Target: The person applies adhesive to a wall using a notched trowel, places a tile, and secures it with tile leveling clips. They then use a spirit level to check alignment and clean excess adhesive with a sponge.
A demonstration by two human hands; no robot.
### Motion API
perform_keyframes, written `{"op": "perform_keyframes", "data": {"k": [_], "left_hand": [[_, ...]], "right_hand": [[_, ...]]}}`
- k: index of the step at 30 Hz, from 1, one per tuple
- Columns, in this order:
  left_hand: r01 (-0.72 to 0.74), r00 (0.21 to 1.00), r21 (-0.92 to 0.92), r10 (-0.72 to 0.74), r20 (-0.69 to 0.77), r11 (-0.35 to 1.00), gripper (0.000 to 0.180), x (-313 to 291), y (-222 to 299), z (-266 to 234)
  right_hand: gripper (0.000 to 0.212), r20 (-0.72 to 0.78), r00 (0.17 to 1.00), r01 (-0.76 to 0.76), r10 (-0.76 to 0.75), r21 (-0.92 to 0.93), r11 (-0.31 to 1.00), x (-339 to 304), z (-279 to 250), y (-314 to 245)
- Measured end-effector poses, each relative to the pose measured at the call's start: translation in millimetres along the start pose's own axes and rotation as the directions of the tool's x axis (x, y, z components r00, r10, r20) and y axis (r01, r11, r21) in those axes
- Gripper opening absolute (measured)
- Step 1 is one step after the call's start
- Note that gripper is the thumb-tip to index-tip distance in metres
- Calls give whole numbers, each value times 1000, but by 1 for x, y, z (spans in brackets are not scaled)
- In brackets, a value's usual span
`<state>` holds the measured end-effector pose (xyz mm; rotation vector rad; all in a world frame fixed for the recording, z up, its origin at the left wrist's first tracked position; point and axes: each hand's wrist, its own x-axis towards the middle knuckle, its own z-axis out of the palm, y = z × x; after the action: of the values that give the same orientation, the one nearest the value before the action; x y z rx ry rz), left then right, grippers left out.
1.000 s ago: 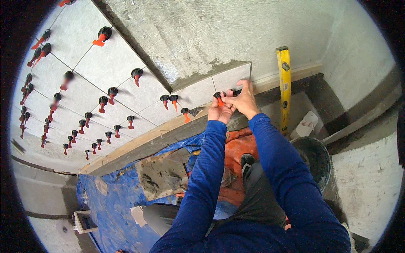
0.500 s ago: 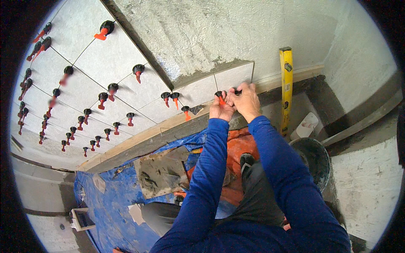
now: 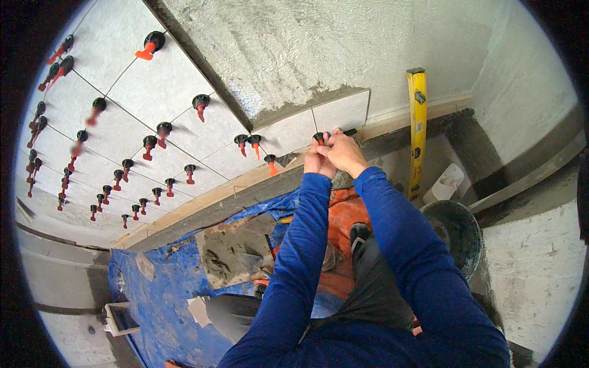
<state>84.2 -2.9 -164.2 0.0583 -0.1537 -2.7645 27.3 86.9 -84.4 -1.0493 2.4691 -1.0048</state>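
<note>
Red-and-black clip (image 3: 319,140) mid-frame, left hand (image 3: 318,162) and right hand (image 3: 345,153) bunched around it, grips unclear, probably wants gentle, square seating against the tile (image 3: 341,113).

From the head, a wide fisheye view looks down along blue-sleeved arms (image 3: 294,245) toward a near, pale-grey tiled wall (image 3: 129,136).

The blue sheet (image 3: 162,313) is carrying a grey-stained board (image 3: 228,254) near its upper edge and one open box (image 3: 111,320) at its left edge.

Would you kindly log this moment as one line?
left hand: at red-and-black clip; right hand: at same clip; yellow level: right of hands
</note>
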Motion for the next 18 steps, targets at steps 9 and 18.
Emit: {"op": "perform_keyframes", "data": {"k": [9,18], "left_hand": [[-45,979,109,66,-195,993,42,-6,-2,16],[66,993,219,-43,-106,974,41,-3,11,3]], "right_hand": [[31,-40,999,37,-32,138,990,3,4,10],[25,103,992,-113,73,479,870,4,3,7]]}}
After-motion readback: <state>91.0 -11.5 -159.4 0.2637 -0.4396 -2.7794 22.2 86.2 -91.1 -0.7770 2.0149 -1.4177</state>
